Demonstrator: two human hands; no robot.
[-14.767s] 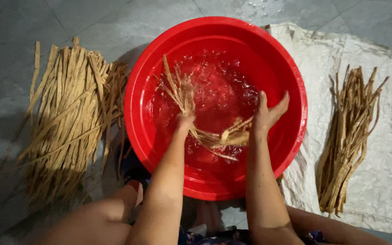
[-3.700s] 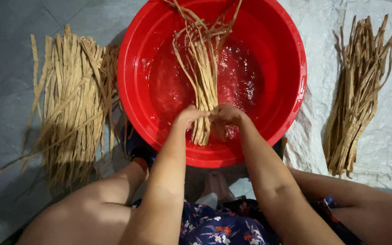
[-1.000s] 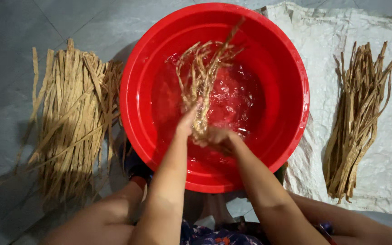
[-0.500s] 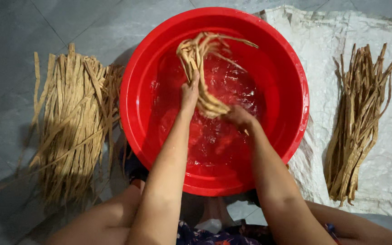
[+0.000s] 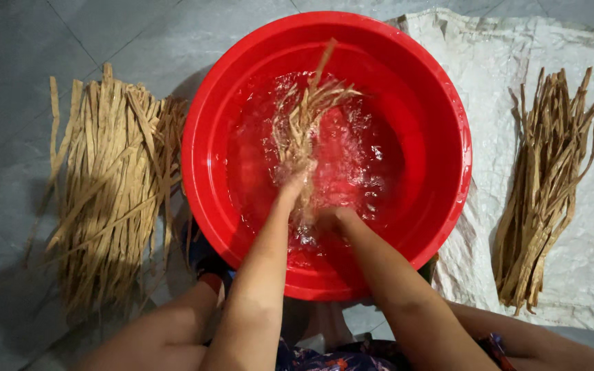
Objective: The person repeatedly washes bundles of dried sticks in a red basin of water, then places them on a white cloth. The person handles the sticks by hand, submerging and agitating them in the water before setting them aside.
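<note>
A big red basin (image 5: 441, 96) holds splashing water. Both my hands are sunk in it, close together near its middle. My left hand (image 5: 294, 185) and my right hand (image 5: 331, 218) grip the near end of a bundle of tan fibre strips (image 5: 305, 120). The bundle stretches away from me through the water, its far tips poking above the surface and blurred by motion. The fingers are partly hidden by water and strips.
A pile of pale dry strips (image 5: 108, 185) lies on the grey tiled floor (image 5: 8, 82) left of the basin. A darker bundle of strips (image 5: 551, 178) rests on a white woven sack (image 5: 489, 62) to the right. My knees are at the bottom edge.
The curled bundle has straightened out and dropped into the water, splashing. My hands have pulled back toward me and come closer together.
</note>
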